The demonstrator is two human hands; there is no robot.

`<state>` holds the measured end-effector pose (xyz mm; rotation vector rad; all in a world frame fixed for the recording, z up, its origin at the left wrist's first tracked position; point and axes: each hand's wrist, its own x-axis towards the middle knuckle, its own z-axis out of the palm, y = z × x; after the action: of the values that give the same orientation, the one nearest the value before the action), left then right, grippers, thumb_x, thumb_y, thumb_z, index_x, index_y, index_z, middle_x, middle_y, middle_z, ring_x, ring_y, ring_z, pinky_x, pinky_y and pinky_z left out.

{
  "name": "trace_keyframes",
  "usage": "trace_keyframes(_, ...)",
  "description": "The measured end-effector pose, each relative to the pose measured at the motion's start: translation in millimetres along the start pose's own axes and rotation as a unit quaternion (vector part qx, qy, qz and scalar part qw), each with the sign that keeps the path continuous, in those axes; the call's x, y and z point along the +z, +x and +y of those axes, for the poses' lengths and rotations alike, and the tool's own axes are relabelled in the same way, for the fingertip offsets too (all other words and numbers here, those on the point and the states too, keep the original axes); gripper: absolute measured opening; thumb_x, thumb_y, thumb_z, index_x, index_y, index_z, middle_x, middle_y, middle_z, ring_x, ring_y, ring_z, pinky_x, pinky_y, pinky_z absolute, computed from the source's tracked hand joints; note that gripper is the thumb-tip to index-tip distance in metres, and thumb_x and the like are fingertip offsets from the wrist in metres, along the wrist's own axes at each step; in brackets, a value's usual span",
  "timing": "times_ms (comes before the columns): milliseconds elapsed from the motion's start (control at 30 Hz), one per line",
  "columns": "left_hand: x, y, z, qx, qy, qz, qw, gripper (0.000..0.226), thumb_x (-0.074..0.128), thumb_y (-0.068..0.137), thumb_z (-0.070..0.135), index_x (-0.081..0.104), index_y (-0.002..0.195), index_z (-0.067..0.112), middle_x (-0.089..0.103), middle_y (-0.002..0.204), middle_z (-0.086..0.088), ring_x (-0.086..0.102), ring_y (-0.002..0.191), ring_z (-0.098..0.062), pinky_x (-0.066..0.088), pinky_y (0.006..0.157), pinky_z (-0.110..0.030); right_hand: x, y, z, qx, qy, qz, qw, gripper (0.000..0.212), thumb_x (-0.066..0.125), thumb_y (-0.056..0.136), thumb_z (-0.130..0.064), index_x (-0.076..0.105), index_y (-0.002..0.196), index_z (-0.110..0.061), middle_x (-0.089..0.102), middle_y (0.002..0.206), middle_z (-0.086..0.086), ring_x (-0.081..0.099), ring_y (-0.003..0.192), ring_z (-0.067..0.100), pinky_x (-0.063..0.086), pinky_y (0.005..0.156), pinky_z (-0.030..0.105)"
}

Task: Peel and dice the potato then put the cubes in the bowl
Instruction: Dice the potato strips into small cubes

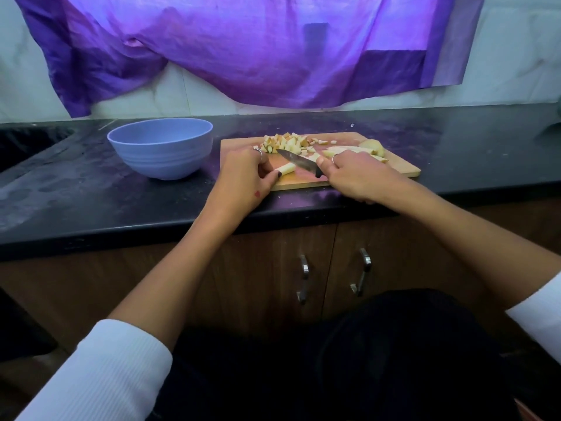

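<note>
Fingers (pixel 267 173) of my left hand (pixel 243 174) are pinching a stiff, slippery potato strip (pixel 287 169) at its end while my right hand (pixel 352 174) is gripping the knife (pixel 296 161).

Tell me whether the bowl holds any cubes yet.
Cannot tell: the blue bowl shows only its outside and rim. Diced cubes lie piled on the board.

- pale potato strip (pixel 285 169) flat on the wooden cutting board (pixel 394 167)
- heap of small diced cubes (pixel 287 142) at board's far edge
- blue ribbed bowl (pixel 161 147) upright, left of board
</note>
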<state>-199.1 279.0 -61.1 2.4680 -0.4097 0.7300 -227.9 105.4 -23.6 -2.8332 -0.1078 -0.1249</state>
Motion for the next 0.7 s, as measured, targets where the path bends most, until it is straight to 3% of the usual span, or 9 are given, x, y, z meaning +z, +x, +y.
trace_keyframes(167,0.3,-1.3,-1.2,-0.004,-0.011,-0.008,1.0,0.012,0.068,0.087,0.022,0.069,0.085,0.01,0.062,0.08,0.0,0.057,0.074,-0.01,0.037,0.062,-0.014,-5.3,-3.2,-2.6,-0.024,-0.011,-0.02,0.999,0.027,0.028,0.105,-0.028,0.04,0.082,-0.02,0.047,0.075,0.002,0.041,0.061,0.008,0.033,0.051,0.022)
trace_keyframes(367,-1.8,2.4,-2.0,-0.017,-0.027,-0.02,0.999,0.011,0.068,0.087,0.022,0.07,0.085,0.011,0.063,0.08,0.001,0.058,0.074,-0.01,0.038,0.06,-0.01,0.6,1.9,-0.9,-0.014,0.0,-0.01,1.0,0.042,0.027,0.104,-0.036,0.043,0.067,-0.023,0.049,0.076,0.0,0.047,0.071,0.014,0.033,0.068,0.031)
trace_keyframes(467,-1.1,2.8,-3.1,-0.026,-0.039,-0.029,0.998,0.01,0.068,0.086,0.023,0.066,0.079,0.017,0.062,0.077,0.004,0.055,0.069,-0.006,0.039,0.058,-0.006,-4.7,4.5,-5.4,-0.018,-0.019,-0.04,0.999,0.038,0.026,0.105,-0.033,0.042,0.075,-0.017,0.05,0.082,0.003,0.047,0.076,0.017,0.034,0.066,0.03)
trace_keyframes(600,-1.3,5.1,-3.4,-0.041,-0.052,-0.033,0.997,0.012,0.07,0.086,0.022,0.065,0.075,0.018,0.062,0.074,0.005,0.055,0.067,-0.005,0.039,0.062,-0.005,-11.5,10.8,-7.5,-0.023,-0.028,-0.078,0.996,0.036,0.024,0.105,-0.035,0.036,0.074,-0.022,0.039,0.073,-0.004,0.039,0.062,0.006,0.027,0.051,0.021)
trace_keyframes(700,1.6,3.0,-1.7,-0.048,-0.04,-0.015,0.998,0.012,0.071,0.084,0.023,0.068,0.076,0.014,0.062,0.074,0.007,0.056,0.067,-0.006,0.044,0.063,-0.012,-6.7,20.7,-7.4,-0.011,-0.019,-0.079,0.997,0.034,0.027,0.103,-0.039,0.041,0.078,-0.021,0.044,0.075,-0.004,0.042,0.066,0.007,0.028,0.053,0.025)
